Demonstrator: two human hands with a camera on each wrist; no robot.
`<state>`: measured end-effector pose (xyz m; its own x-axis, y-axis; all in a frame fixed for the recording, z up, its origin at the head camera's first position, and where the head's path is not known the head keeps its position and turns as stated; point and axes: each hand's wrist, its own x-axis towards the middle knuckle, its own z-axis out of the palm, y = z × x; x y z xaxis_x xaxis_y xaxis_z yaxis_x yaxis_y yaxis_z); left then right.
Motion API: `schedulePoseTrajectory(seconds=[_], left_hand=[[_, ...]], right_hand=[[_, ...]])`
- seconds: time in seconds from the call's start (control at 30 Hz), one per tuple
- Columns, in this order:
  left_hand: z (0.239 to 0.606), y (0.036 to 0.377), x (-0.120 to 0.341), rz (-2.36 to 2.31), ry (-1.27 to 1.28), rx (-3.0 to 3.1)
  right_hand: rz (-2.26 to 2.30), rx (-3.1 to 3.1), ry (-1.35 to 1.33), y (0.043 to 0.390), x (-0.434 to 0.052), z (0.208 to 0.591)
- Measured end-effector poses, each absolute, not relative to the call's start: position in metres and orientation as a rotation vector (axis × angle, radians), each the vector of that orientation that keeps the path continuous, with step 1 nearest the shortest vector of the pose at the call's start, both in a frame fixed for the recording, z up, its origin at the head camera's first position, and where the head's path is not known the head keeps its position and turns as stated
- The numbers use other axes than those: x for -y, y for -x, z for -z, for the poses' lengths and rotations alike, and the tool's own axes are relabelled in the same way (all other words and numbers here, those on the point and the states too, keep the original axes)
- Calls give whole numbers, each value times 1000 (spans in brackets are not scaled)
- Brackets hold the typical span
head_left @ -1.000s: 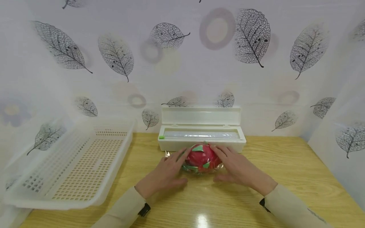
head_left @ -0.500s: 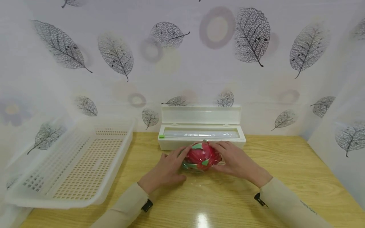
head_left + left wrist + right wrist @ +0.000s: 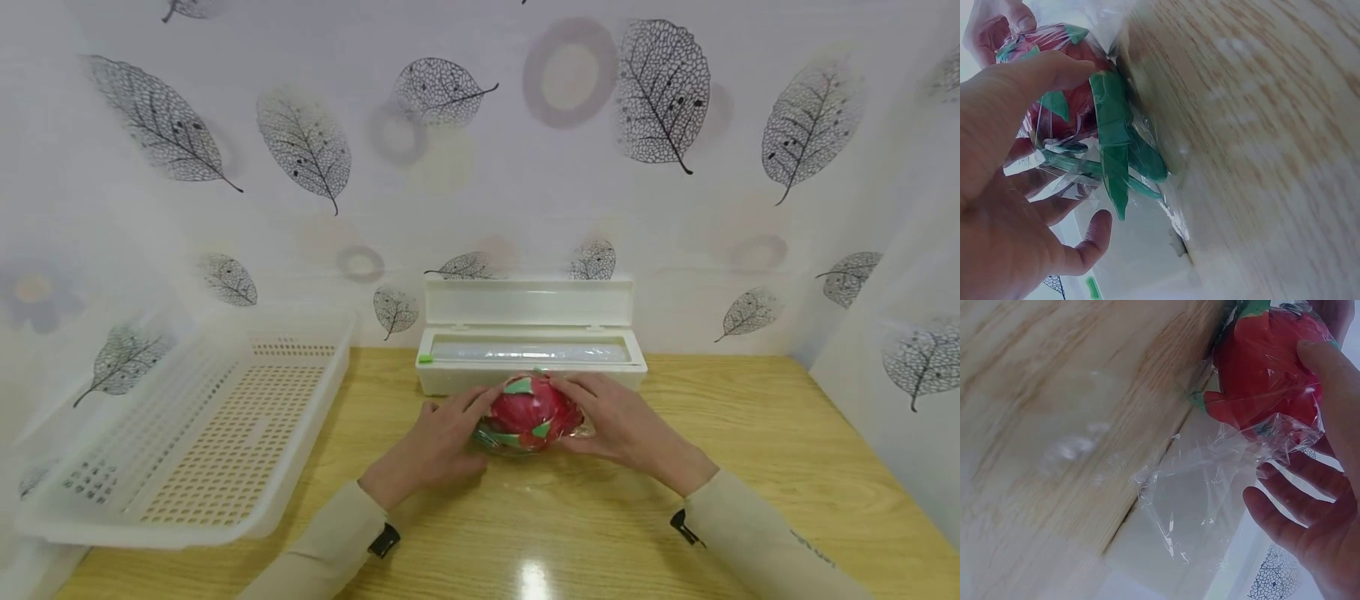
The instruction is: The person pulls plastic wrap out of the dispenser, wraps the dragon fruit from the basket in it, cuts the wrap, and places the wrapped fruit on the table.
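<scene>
Fingers point(image 3: 480, 400) of both hands curled round the fruit point(image 3: 532, 412), film point(image 3: 1210, 487) mostly on, loose edge left to tuck.

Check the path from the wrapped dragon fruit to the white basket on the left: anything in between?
Nothing visible. The dragon fruit, held between left hand and right hand, sits before the wrap dispenser; only bare table lies toward the basket.

basket point(image 3: 187, 433): white, perforated, well left of the grip
table point(image 3: 750, 467): light wood grain, glossy, beneath the grip
backdrop point(image 3: 480, 167): white, printed with grey leaves, behind
</scene>
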<state>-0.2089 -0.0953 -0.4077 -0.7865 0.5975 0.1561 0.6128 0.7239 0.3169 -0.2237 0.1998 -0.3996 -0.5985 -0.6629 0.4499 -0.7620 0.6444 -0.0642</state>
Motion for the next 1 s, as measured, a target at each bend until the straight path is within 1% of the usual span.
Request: schedulePoseTrajectory(seconds=[0.27,0.5,0.87,1.0], left_hand=[[407,209,95,579,1006,2854],[405,207,96,650,994,2883],[402,204,101,834,1062,2978],[399,205,104,945,1142,2991]], right_hand=[[-332,2418,-1139,222,-199,402],[-471,2469,-1128,215,-196,398],[-549,2637,-1014,204,-198,393],[-604,2715,-975,201,-199,392]])
